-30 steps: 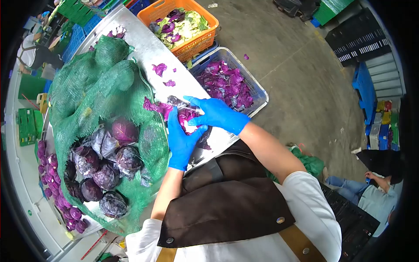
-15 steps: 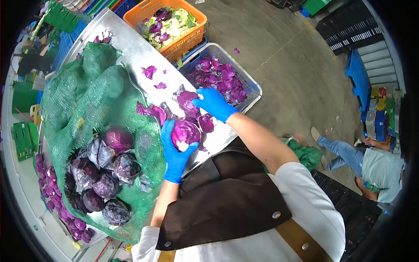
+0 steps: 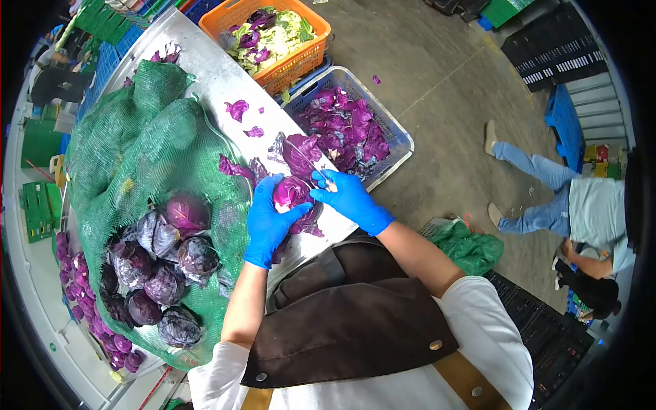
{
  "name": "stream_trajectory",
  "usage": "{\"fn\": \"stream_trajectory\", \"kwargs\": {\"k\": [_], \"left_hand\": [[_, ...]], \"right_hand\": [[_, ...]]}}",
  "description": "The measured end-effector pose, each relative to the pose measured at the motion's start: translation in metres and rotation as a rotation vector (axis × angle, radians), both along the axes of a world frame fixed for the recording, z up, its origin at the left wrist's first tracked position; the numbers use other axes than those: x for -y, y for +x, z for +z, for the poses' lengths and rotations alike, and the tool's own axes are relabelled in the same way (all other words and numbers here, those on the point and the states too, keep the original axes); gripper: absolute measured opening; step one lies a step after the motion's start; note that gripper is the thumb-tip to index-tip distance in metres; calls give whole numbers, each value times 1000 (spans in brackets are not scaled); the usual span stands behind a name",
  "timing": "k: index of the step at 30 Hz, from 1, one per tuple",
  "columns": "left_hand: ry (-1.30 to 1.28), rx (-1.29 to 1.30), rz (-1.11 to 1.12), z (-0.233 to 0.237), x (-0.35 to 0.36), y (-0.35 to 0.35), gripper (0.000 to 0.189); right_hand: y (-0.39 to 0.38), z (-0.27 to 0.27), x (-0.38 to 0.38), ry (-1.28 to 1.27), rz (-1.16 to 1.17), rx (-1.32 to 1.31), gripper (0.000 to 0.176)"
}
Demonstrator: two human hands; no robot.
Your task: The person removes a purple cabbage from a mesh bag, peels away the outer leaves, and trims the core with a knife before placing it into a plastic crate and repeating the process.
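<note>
My left hand (image 3: 265,222) is closed around a red cabbage (image 3: 290,194), its pale cut stem end showing, low over the metal table (image 3: 212,82). Close against the cabbage's right side is my right hand (image 3: 353,202), fingers curled on what looks like a small knife (image 3: 329,183). Its thin blade points up and left across a loose purple leaf (image 3: 301,154). Both hands wear blue gloves. Another torn leaf (image 3: 234,168) lies left of the cabbage. A green mesh sack (image 3: 157,147) spreads over the table's left part, with several whole cabbages (image 3: 164,283) at its opening.
A grey-blue crate (image 3: 403,154) of purple leaves stands beyond the table edge. Behind it is an orange crate (image 3: 301,61) with mixed leaves. Several trimmed cabbages (image 3: 82,294) lie far left. A person (image 3: 547,191) walks at right, near green netting (image 3: 468,247).
My right hand has moved down and right from the loose leaf to the cabbage's side, and a thin blade now shows. My left hand keeps the cabbage. The person at right has stepped along.
</note>
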State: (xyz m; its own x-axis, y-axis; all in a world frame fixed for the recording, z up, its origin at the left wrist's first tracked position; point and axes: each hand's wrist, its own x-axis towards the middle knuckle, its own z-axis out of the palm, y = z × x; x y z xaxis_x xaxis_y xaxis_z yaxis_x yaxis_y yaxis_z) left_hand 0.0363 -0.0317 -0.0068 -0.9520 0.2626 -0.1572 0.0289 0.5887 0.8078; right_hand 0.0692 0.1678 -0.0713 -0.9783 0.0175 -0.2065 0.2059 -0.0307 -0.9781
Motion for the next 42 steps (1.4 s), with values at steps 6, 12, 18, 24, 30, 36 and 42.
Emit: {"fn": "stream_trajectory", "kwargs": {"k": [6,12,18,24,30,36,42], "left_hand": [[41,-101,129,-21,-8,15,78],[240,-139,89,-28,22,46,88],[307,-119,11,-25,49,69,94],[193,82,113,-11,33,47,101],[480,220,377,-12,27,22,75],[316,211,372,-10,10,6,76],[692,411,411,-14,27,4,68]], "right_hand": [[-25,5,1,603,160,-67,30],[-41,-28,-16,431,160,-80,30],[-54,13,-28,701,136,74,25],[-26,67,6,520,200,-205,55],[11,71,31,424,249,-20,75],[-1,42,31,476,140,-197,42],[10,9,-15,271,22,-153,15]]}}
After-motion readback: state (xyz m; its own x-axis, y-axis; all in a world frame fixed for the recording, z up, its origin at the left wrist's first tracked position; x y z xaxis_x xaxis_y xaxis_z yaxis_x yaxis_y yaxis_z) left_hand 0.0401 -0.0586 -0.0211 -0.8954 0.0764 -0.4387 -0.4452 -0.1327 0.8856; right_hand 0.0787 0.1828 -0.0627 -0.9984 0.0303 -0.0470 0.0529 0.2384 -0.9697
